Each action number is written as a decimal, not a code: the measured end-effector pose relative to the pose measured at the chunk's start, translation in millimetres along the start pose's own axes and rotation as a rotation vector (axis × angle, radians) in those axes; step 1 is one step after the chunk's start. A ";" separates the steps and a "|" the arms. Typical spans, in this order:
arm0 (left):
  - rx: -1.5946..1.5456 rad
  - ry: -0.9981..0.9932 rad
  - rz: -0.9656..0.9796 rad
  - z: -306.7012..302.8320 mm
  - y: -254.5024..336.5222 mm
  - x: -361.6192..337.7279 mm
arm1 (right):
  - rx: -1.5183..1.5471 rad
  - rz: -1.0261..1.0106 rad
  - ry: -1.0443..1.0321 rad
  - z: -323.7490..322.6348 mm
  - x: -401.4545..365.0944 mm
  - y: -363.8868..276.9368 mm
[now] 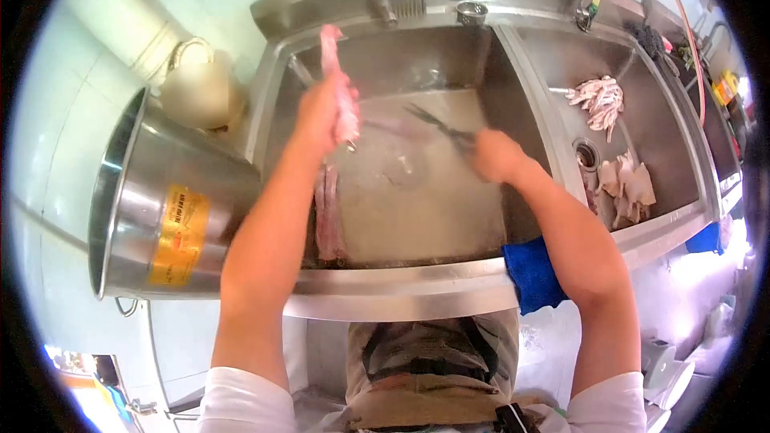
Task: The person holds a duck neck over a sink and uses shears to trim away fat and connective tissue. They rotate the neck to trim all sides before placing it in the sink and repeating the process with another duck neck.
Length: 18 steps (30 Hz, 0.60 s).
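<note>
My left hand (322, 112) is closed around a long, pink strip of raw meat (330, 48), held upright over the left part of the large steel sink basin (517, 136). The strip sticks out above and below my fist. In my right hand (499, 155) is a pair of dark scissors (449, 130), its blades parted and pointing up and left over cloudy water (425, 208). The scissors look slightly blurred. More long, pinkish strips of meat (328, 216) lie along the basin's left side, below my left hand.
In the smaller right basin (553, 56) are a pile of pale, reddish strips (600, 103) and several flat, whitish pieces (630, 188) near the drain (587, 155). A large steel pot (132, 200) stands left. A blue cloth (533, 277) hangs over the front rim.
</note>
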<state>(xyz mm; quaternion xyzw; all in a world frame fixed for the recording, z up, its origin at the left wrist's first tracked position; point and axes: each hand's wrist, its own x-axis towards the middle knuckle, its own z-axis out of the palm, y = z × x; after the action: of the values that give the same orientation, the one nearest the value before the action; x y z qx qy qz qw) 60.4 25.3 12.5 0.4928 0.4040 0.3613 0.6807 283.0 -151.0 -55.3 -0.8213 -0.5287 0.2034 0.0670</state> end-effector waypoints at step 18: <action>-0.425 -0.176 -0.094 -32.3 -5.9 -57.0 | 0.206 -0.644 0.267 27.7 -30.5 -55.3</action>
<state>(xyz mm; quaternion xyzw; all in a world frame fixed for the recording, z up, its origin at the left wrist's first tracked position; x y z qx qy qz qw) 8.2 -14.8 11.8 0.3488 0.2807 0.3618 0.8177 214.4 -157.3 -54.4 -0.6209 -0.7236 0.1153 0.2784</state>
